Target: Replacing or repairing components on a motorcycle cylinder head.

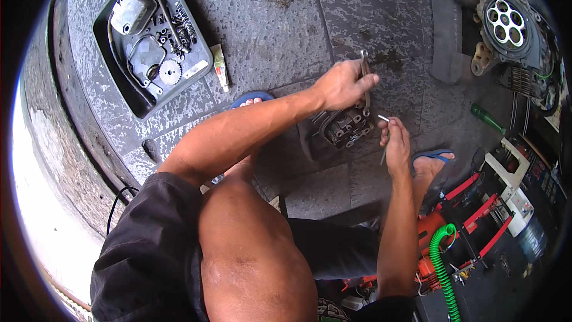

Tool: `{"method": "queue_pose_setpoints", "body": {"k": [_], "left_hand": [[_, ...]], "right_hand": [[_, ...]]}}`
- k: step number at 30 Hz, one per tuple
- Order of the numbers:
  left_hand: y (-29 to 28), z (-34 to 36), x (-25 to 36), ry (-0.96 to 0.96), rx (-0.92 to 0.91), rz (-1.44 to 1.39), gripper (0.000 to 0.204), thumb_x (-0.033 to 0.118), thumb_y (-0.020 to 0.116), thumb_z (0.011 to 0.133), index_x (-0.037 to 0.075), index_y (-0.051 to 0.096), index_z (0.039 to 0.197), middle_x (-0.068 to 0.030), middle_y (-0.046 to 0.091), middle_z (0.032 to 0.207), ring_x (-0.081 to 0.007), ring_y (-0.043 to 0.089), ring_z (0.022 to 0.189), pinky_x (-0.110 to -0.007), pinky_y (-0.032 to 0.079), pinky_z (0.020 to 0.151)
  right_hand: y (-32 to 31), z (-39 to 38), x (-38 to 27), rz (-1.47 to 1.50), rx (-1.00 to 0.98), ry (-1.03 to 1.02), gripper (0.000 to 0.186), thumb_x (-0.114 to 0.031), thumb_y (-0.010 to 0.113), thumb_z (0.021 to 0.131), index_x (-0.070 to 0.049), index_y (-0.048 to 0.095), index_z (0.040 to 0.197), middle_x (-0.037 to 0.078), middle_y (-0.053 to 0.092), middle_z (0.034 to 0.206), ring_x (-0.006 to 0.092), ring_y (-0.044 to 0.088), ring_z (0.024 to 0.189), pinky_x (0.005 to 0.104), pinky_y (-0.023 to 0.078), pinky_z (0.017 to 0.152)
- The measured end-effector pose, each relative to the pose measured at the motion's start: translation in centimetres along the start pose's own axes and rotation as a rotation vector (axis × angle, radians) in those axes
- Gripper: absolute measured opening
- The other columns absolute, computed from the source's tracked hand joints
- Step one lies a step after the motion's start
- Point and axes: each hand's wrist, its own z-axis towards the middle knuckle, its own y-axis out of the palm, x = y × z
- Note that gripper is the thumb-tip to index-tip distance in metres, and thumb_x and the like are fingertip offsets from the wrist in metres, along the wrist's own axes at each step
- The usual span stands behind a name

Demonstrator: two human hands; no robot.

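Observation:
My left hand (347, 85) is closed round a metal wrench (365, 102). One end sticks up past my fingers, and the other reaches down to the engine cylinder head (347, 127), a dark metal block with bolts and valve gear on the floor. I cannot tell whether the wrench sits on a bolt. Just right of the block, my right hand (395, 142) pinches a thin pale rod (384, 118). Its white tip points toward the block, and a slim length shows below my fingers; its exact kind is unclear.
At the upper left, a dark tray (205, 62) holds a sprocket, springs and a metal cover. Beside it lies a tube (220, 68). An engine (506, 24) stands at the upper right, a green bottle (487, 117) below it. A coiled green hose (442, 262) hangs lower right.

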Motion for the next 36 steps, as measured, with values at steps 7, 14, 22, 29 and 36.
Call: {"method": "queue_pose_setpoints", "body": {"k": [7, 14, 22, 29, 36], "left_hand": [[1.4, 1.1, -0.4, 0.083, -0.074, 0.176, 0.037, 0.033, 0.058, 0.103, -0.002, 0.061, 0.091, -0.0082, 0.065, 0.065, -0.0175, 0.065, 0.061, -0.036, 0.051, 0.059], [2.1, 4.3, 0.7, -0.022, -0.307, 0.243, 0.047, 0.038, 0.061, 0.099, -0.004, 0.067, 0.079, -0.0184, 0.068, 0.07, -0.0323, 0.071, 0.069, -0.043, 0.054, 0.068], [2.0, 7.3, -0.2, -0.03, -0.523, 0.301, 0.047, 0.041, 0.063, 0.099, 0.0, 0.068, 0.076, -0.0074, 0.065, 0.064, -0.019, 0.063, 0.058, -0.036, 0.051, 0.057], [1.0, 3.9, -0.3, 0.096, -0.27, 0.189, 0.037, 0.034, 0.067, 0.096, 0.0, 0.069, 0.084, -0.0093, 0.068, 0.069, -0.0213, 0.067, 0.066, -0.038, 0.052, 0.067], [0.7, 2.0, -0.3, 0.027, -0.192, 0.169, 0.033, 0.033, 0.067, 0.098, 0.001, 0.067, 0.089, -0.0073, 0.069, 0.072, -0.0177, 0.067, 0.07, -0.036, 0.052, 0.067]], "right_hand": [[-0.6, -1.4, -0.1, -0.005, 0.0, -0.093, 0.032, -0.025, 0.044, 0.105, -0.002, 0.063, 0.092, -0.002, 0.052, 0.077, 0.0068, 0.046, 0.068, 0.0232, 0.042, 0.063], [-0.7, -1.9, 0.0, -0.036, -0.045, -0.1, 0.032, -0.024, 0.045, 0.105, -0.001, 0.064, 0.093, -0.002, 0.054, 0.078, 0.0068, 0.047, 0.07, 0.0236, 0.042, 0.065], [-0.2, -1.8, -1.3, -0.234, -0.081, -0.176, 0.034, -0.027, 0.049, 0.104, 0.001, 0.068, 0.098, -0.001, 0.055, 0.076, 0.0084, 0.05, 0.07, 0.0258, 0.043, 0.066], [0.0, -1.9, -2.9, -0.399, -0.096, -0.167, 0.029, -0.023, 0.051, 0.102, 0.001, 0.068, 0.1, 0.008, 0.063, 0.077, 0.0175, 0.058, 0.072, 0.033, 0.046, 0.068], [0.3, -1.6, -4.1, -0.506, -0.152, -0.272, 0.027, -0.02, 0.053, 0.101, 0.003, 0.067, 0.103, 0.017, 0.067, 0.095, 0.0317, 0.066, 0.086, 0.0389, 0.049, 0.077]]}}
